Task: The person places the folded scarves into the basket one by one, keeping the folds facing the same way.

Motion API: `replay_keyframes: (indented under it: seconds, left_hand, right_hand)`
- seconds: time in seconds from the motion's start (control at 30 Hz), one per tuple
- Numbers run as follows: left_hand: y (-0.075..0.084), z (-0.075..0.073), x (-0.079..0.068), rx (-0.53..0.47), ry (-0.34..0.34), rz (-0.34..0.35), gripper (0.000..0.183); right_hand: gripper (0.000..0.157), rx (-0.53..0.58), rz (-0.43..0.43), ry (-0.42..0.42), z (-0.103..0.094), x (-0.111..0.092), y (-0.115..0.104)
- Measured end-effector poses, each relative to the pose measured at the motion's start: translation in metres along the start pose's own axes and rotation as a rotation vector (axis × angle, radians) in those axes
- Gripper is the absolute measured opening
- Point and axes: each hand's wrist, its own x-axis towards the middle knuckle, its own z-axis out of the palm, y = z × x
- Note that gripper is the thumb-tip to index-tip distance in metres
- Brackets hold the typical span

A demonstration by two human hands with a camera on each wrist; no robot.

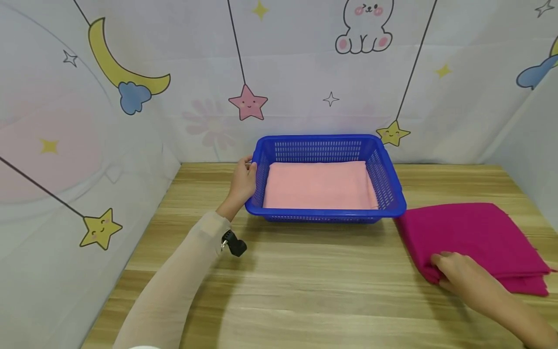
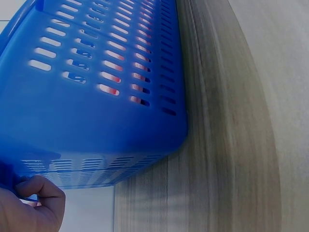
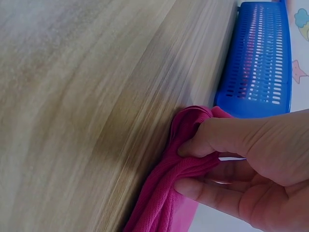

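Observation:
A blue plastic basket (image 1: 324,213) with slotted walls stands towards the back of the table, a folded light pink cloth (image 1: 318,186) lying flat inside it. My left hand (image 1: 244,182) grips the basket's left rim; in the left wrist view its curled fingers (image 2: 46,193) show at the basket's edge. To the right of the basket lies a folded magenta cloth (image 1: 471,237), its upper left corner at the basket's front right corner. My right hand (image 1: 462,276) pinches the near left edge of this cloth, and the right wrist view shows the folded layers bunched between thumb and fingers.
The wood-grain table (image 1: 279,291) runs to a white printed fabric backdrop (image 1: 296,63) behind the basket. More fabric hangs along the left and right sides. A black strap (image 1: 234,243) with a small device sits on the left wrist.

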Motion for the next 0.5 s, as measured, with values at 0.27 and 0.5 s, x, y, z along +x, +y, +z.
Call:
replay_keyframes:
  seconds: [0.27,0.5]
  left_hand:
    - [0.0005,-0.0005,-0.0001,-0.004,0.000,0.005,0.042]
    - [0.0019,-0.0009,-0.0011,-0.010,0.001,0.000,0.042]
  right_hand:
    - [0.043,0.008,0.007,0.009,0.0001,-0.0030,-0.0040]
    - [0.042,0.009,0.013,0.004,-0.0002,-0.0048,-0.0065]
